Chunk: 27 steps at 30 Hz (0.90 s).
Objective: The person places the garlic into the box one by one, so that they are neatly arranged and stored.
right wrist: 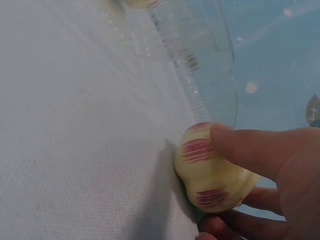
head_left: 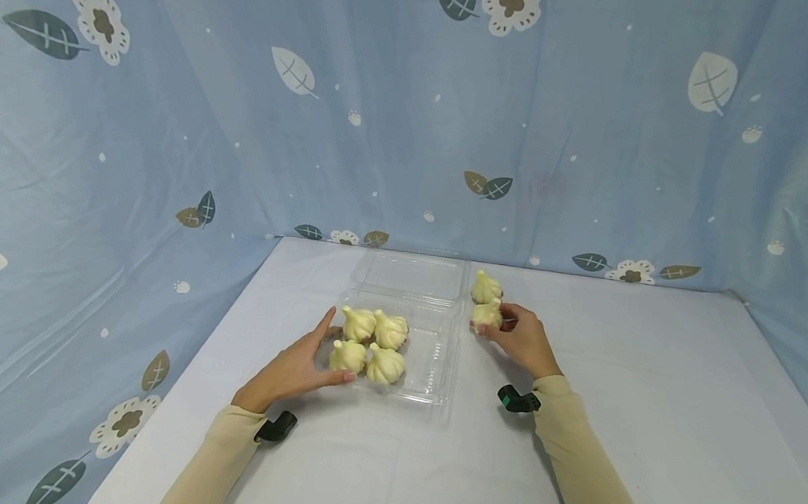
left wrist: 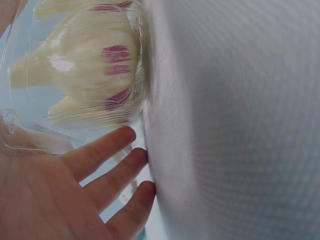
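Observation:
Several pale yellow garlic bulbs (head_left: 385,366) sit in the left part of a clear plastic box (head_left: 431,365), whose lid (head_left: 412,275) lies folded back behind it. My left hand (head_left: 298,366) spreads around the box's left side, fingers straight and thumb along the front edge. In the left wrist view, fingers reach beside the clear wall, with a purple-streaked garlic bulb (left wrist: 95,60) behind it. To the right of the box, my right hand (head_left: 521,339) pinches a garlic bulb (right wrist: 215,170) between thumb and fingers, close to the table. Just behind it stands another garlic bulb (head_left: 487,288).
A white cloth (head_left: 649,398) covers the table. Blue patterned curtains (head_left: 414,126) hang at the back and both sides, close to the lid. Black wrist cameras (head_left: 519,400) are strapped at both sleeves.

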Motion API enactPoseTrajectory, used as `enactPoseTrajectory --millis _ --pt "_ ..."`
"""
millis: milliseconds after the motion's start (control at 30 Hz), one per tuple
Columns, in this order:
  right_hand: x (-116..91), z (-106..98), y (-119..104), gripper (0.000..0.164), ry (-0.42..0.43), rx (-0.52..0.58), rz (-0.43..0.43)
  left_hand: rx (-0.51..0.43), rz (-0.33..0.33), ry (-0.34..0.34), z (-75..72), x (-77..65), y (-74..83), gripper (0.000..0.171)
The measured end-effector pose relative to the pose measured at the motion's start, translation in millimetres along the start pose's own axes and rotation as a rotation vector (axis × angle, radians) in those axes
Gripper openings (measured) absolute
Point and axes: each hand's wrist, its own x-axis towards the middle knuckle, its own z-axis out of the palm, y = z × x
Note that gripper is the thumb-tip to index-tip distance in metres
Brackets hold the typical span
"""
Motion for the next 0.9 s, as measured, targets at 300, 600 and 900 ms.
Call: enactPoseTrajectory --millis 300,600,900 --pt "0.1 0.0 2.1 0.063 0.028 -0.022 -0.015 0.000 0.007 0.005 0.7 0.8 -1.8 0.125" --pt "-0.5 -2.3 -0.4 0.065 0.026 -0.024 -0.002 0.005 0.005 0.005 0.6 1.2 -1.5 0.124" --pt "-2.0 -5.7 -5.4 0.065 0.025 -0.017 0.001 0.000 0.003 0.003 1.1 1.1 -1.6 0.124"
